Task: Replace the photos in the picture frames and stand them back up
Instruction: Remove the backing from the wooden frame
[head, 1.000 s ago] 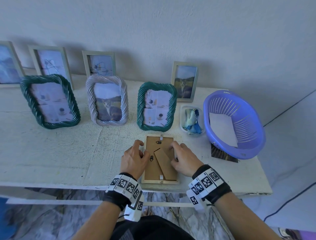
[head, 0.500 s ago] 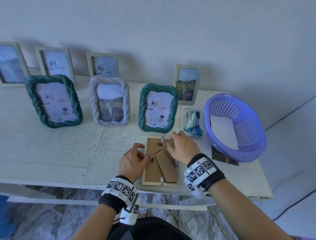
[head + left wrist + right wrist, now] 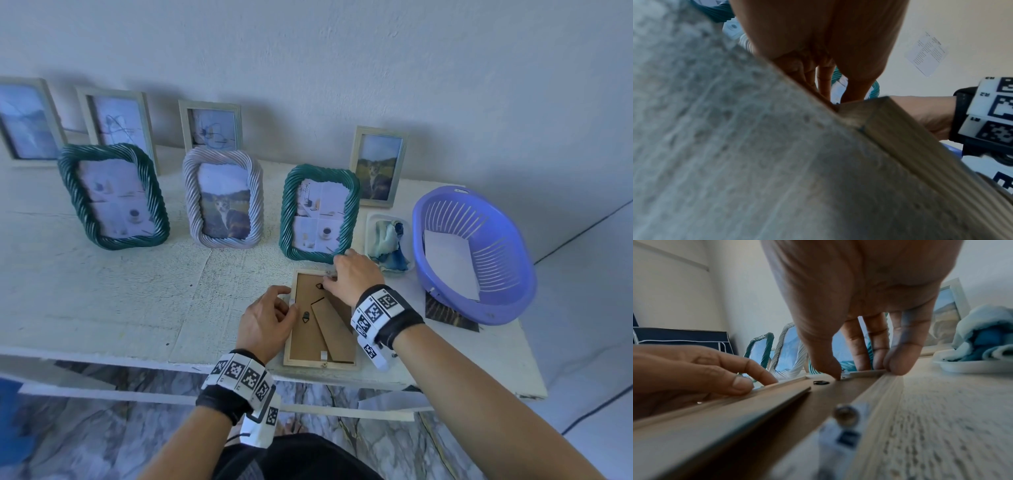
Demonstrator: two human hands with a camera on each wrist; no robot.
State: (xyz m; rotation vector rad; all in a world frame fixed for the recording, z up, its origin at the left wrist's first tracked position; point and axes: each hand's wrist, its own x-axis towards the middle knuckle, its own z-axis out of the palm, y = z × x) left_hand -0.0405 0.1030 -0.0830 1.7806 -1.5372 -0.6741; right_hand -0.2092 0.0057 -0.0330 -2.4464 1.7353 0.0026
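Observation:
A light wooden picture frame [image 3: 308, 337] lies face down at the table's front edge, showing its brown backing board and folded easel stand [image 3: 334, 329]. My left hand [image 3: 287, 303] holds the frame's left rail, bent fingers pressing down on it [image 3: 740, 384]. My right hand [image 3: 337, 274] is at the frame's top edge. There its thumb sits on a small metal tab while the fingers [image 3: 898, 366] press the outer side of the top rail [image 3: 867, 373]. The left wrist view shows only the frame's corner [image 3: 869, 116] and table surface up close.
Three rope-edged frames [image 3: 113, 195] [image 3: 222, 198] [image 3: 318, 212] stand just behind, with plain frames [image 3: 376, 168] against the wall. A white tray with blue cloth [image 3: 388, 240] and a purple basket [image 3: 416, 240] holding white paper [image 3: 452, 267] sit to the right.
My right hand has moved from the easel stand and right side of the backing up to the frame's top edge. The left hand stays on the left rail.

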